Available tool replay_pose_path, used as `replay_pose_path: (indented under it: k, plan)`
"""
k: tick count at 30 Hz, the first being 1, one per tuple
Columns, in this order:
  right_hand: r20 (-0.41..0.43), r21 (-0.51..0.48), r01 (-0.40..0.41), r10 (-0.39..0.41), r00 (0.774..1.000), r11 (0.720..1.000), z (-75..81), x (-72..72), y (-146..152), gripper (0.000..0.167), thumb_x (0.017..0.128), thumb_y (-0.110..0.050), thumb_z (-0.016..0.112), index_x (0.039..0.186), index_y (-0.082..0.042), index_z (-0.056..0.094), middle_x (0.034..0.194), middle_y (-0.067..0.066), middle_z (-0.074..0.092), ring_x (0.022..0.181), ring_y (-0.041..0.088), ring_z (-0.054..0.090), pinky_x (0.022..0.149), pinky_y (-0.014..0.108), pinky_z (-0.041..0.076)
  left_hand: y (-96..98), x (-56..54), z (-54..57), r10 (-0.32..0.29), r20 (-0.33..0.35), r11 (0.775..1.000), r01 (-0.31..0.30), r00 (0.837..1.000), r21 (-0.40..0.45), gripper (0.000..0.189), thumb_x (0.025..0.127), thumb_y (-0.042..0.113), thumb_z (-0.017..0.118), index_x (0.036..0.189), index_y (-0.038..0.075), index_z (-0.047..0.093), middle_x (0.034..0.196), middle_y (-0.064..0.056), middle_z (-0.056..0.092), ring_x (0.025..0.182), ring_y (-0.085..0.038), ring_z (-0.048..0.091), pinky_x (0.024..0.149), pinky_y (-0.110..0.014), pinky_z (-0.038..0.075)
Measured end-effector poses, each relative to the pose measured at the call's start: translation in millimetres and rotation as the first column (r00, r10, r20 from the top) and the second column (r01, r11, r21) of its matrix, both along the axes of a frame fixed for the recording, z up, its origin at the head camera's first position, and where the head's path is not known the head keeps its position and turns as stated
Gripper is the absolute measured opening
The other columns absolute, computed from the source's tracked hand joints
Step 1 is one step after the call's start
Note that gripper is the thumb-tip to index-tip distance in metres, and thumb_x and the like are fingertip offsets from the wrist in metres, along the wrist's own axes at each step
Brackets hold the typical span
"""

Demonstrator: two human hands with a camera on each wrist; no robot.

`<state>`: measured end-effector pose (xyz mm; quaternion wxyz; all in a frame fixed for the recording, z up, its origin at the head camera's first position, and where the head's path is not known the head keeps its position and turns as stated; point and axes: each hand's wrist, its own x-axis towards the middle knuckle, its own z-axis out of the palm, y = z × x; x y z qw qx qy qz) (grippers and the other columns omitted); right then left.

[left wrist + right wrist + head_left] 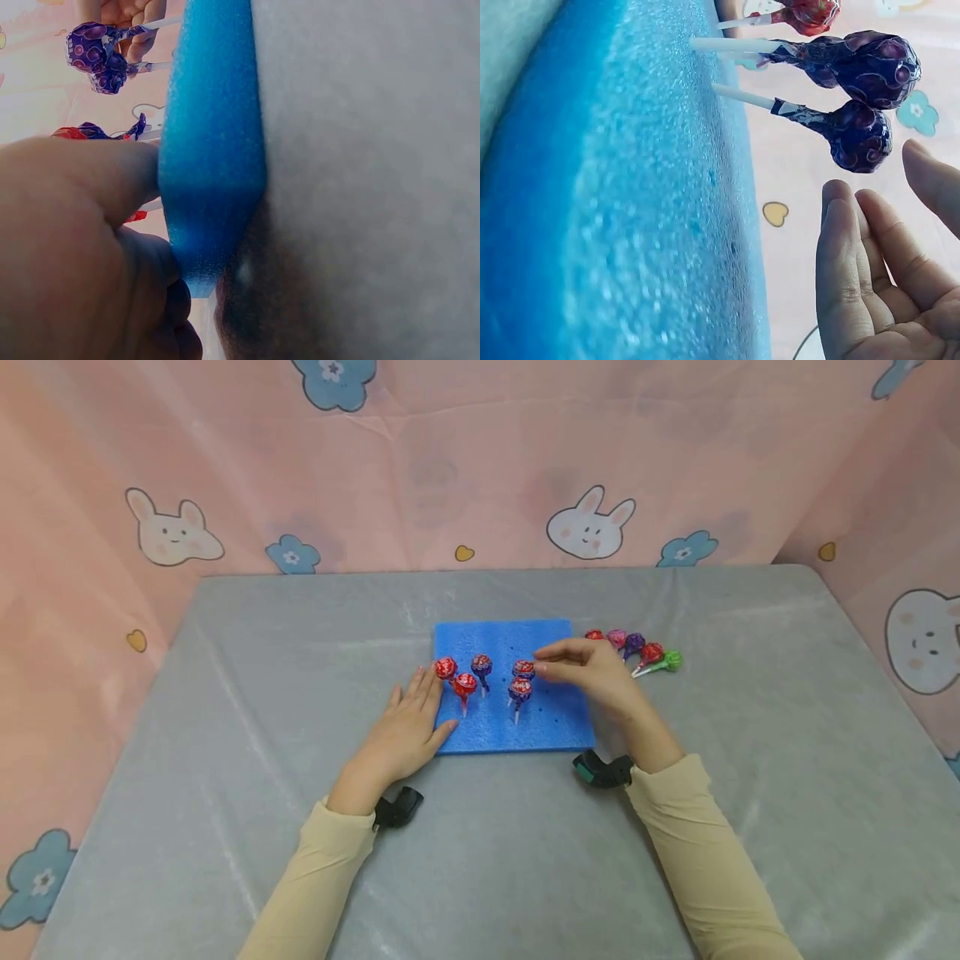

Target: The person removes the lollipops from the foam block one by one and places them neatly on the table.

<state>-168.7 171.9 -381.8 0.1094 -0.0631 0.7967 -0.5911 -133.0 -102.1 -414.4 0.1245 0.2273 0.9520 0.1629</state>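
Observation:
A blue foam block [510, 739] lies on the table with several wrapped lollipops stuck upright in it by their sticks. My left hand [408, 727] rests along the block's left edge, fingers extended, thumb on its top, beside red lollipops [465, 683]. On the block's right half, two purple-wrapped lollipops [520, 691] stand close together. My right hand [592, 675] hovers just right of them, thumb and fingers apart. In the right wrist view a gap shows between its fingertips and the nearest purple lollipop [862, 139]; it holds nothing.
Several loose lollipops [652, 653], red, pink, purple and green, lie on the grey table [750, 710] right of the block, partly behind my right hand. Small holes dot the foam. A pink patterned curtain [450, 460] hangs behind the table.

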Motion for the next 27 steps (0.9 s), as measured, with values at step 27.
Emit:
replay_pose_path:
  k: [27]
  plan:
    - [0.018,-0.113,-0.044,0.046,0.999,0.993,-9.6,3.0,-8.8,0.028,0.087,0.0,0.065,0.111,0.013,0.061,0.099,0.007,0.07,0.083,0.009,0.066,0.076,0.024,0.053,0.7,0.4,0.7,0.002,-0.005,1.0,-0.002,1.0,0.005,0.067,0.101,0.039,0.036,0.149,-0.001,0.01,0.157,-0.013,0.0,0.143,-0.026,-0.005,0.113,-0.048,0.002]
